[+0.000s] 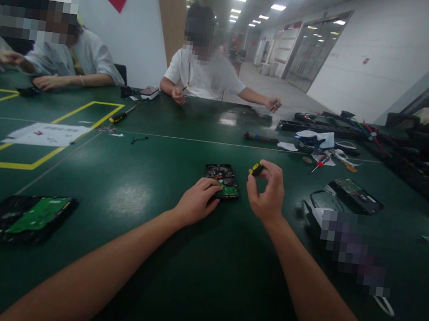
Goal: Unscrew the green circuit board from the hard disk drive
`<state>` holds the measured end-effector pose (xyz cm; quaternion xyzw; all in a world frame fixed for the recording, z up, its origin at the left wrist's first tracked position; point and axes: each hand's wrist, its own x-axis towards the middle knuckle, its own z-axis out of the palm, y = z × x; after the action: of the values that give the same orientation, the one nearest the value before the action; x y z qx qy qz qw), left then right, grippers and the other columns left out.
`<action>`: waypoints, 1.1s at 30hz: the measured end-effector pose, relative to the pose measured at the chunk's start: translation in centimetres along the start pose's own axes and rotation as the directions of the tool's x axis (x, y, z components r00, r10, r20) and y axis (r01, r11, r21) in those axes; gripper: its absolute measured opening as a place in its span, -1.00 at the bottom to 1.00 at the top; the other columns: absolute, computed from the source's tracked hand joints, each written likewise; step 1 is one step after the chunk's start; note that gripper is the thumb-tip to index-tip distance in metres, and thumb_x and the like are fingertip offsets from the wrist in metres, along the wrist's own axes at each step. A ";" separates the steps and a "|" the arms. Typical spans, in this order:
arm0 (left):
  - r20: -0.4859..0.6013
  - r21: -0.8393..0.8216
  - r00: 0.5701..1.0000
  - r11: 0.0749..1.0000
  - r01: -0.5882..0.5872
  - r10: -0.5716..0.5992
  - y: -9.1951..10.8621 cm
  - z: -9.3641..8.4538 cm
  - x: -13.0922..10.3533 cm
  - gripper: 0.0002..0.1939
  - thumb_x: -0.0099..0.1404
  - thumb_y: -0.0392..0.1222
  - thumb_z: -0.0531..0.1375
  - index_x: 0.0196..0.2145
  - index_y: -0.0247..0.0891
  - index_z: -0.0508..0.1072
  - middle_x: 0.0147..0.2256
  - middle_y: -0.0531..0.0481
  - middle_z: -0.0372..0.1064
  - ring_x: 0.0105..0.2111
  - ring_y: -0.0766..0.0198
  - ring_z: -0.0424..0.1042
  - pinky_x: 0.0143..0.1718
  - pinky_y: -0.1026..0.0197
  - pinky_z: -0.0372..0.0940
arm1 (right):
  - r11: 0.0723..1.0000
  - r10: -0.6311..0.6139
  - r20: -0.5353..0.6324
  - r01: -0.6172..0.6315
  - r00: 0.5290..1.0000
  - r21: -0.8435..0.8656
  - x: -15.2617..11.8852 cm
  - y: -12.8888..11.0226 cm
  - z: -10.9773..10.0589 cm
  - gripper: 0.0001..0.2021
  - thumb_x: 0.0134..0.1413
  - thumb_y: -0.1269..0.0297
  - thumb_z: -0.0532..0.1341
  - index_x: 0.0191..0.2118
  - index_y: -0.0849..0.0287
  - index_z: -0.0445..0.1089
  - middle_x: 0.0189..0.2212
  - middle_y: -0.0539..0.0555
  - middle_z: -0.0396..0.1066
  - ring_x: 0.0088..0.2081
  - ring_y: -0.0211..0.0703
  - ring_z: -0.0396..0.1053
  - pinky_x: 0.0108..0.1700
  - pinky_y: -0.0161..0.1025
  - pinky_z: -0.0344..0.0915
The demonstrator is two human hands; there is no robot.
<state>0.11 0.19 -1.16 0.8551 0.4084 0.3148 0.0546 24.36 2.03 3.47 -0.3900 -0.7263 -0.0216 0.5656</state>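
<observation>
Hard drive (216,171) on table (200,269), green board (230,190) on it, work apparently unfinished: left hand (197,200) rests there, fingers close together, grip unclear; right hand (268,191) pinches yellow-black tool (256,169) beside it, apart.

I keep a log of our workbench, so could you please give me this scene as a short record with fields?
Surface: green table
Left hand: on the hard drive, fingers by its green circuit board
Right hand: pinches a yellow-and-black tool beside the drive, raised; shaft not clearly visible
Near left: larger-looking black unit with green board
Far left: paper sheet, yellow-and-black screwdriver
Right: another black unit
Opposite: seated person in white shirt
</observation>
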 end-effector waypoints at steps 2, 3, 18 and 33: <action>0.003 0.001 1.000 1.000 0.000 0.000 0.0 0.0 0.0 -0.62 0.38 -0.26 0.26 0.14 -0.13 0.45 0.10 -0.15 0.39 0.16 -0.02 0.37 0.16 -0.15 0.44 | 0.999 0.033 -0.014 -0.032 0.999 0.020 -0.1 0.0 0.1 -0.42 0.26 0.37 0.27 0.32 -0.06 0.13 0.18 0.20 0.28 -0.08 -0.04 0.54 -0.02 0.08 0.61; 0.002 0.005 1.000 1.000 0.000 0.000 0.1 -0.1 0.0 -0.63 0.38 -0.25 0.25 0.14 -0.14 0.45 0.10 -0.15 0.39 0.16 -0.02 0.37 0.16 -0.15 0.44 | 0.999 0.046 -0.032 -0.046 0.998 0.012 -0.1 0.1 0.1 -0.43 0.25 0.35 0.29 0.31 -0.05 0.14 0.17 0.20 0.29 -0.11 -0.05 0.54 -0.04 0.07 0.61; -0.007 0.009 1.000 1.000 -0.003 0.004 0.1 0.0 0.0 -0.62 0.38 -0.25 0.25 0.14 -0.13 0.45 0.10 -0.16 0.39 0.15 -0.03 0.37 0.16 -0.16 0.43 | 0.998 0.015 -0.039 -0.018 0.999 -0.063 0.1 -0.4 0.2 -0.41 0.21 0.33 0.32 0.30 -0.05 0.17 0.08 0.19 0.31 -0.11 -0.02 0.46 -0.14 0.05 0.61; -0.004 -0.009 1.000 1.000 -0.010 0.010 0.3 -0.2 0.2 -0.65 0.38 -0.26 0.27 0.11 -0.17 0.46 0.09 -0.17 0.39 0.14 -0.03 0.37 0.16 -0.15 0.43 | 0.999 0.016 -0.035 -0.014 0.999 0.051 -0.1 -0.1 0.4 -0.37 0.24 0.41 0.27 0.35 -0.06 0.11 0.20 0.23 0.21 0.05 0.04 0.47 -0.04 0.08 0.63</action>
<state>0.23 0.13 -0.78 0.8563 0.4026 0.3187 0.0558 23.94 2.06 3.27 -0.3805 -0.7137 -0.0057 0.5881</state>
